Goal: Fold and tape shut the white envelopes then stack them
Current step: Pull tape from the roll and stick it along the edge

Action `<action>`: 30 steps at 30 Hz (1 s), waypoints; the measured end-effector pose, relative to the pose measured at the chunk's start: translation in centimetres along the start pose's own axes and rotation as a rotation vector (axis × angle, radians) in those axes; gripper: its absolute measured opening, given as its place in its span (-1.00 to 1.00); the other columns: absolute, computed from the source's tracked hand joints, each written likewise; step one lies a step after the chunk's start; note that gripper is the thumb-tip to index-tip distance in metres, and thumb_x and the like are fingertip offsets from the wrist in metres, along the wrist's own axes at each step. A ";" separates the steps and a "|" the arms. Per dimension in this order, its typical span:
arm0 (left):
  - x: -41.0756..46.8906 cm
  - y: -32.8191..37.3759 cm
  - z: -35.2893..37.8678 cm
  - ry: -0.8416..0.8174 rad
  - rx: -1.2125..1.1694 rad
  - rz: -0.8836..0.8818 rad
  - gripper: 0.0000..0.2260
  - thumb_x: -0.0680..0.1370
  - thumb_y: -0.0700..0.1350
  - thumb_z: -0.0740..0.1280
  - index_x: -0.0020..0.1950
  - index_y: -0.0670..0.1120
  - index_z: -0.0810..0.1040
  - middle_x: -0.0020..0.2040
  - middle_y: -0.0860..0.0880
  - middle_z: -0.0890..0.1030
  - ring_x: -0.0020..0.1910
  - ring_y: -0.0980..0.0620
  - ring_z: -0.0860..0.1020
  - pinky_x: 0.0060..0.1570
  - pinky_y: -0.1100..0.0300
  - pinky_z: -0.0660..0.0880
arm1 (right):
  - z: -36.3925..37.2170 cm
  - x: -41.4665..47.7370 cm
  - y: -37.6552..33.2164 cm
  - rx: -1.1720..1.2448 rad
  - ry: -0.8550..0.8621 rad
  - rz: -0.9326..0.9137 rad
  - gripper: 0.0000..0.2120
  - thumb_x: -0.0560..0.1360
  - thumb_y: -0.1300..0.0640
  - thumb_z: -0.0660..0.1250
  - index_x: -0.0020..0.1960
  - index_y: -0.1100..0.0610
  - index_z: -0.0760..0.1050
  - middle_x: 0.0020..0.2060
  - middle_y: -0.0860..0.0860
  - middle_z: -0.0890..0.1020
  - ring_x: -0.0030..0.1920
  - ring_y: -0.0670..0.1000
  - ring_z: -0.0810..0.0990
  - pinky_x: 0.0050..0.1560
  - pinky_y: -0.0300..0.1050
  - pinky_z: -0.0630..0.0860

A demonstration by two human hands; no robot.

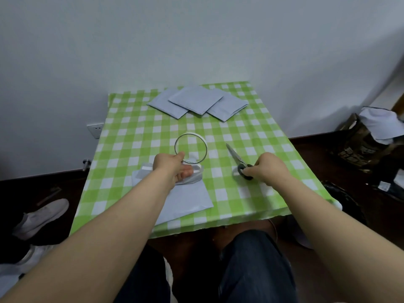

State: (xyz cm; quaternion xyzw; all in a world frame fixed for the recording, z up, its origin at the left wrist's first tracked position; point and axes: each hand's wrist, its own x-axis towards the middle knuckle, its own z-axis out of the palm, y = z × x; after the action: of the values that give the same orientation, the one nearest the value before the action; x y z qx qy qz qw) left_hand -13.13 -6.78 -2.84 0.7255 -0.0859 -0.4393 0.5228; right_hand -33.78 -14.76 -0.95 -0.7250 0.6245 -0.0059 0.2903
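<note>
A white envelope lies at the near edge of the table, its top flap partly raised under my left hand. That hand grips a thin, nearly used-up tape roll, held upright above the flap. My right hand is closed on the dark handles of the scissors, whose blades point away along the cloth. Three white envelopes lie overlapping at the far edge of the table.
The small table wears a green-and-white checked cloth and stands against a white wall. A dark bag with white envelopes stands on the floor at right. White shoes lie on the floor at left. My knees are below the table's near edge.
</note>
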 end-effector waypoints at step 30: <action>-0.1 -1.8 1.0 0.023 -0.194 -0.061 -0.82 0.61 -0.09 0.22 0.03 -0.22 0.42 -0.16 -0.21 0.56 -0.40 -0.13 0.52 -0.58 0.22 0.52 | 5.5 -9.0 -1.7 1.205 -0.846 0.197 -0.48 0.37 -0.30 0.30 -0.27 0.20 0.53 -0.43 0.01 0.56 -0.63 -0.13 0.44 -0.63 -0.39 0.39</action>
State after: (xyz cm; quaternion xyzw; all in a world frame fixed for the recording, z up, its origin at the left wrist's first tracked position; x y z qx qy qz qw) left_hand -14.51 -6.63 -4.38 0.6786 -0.0148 -0.4529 0.5781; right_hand -32.17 -4.21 -1.60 -0.3209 0.4100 -0.0415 0.8528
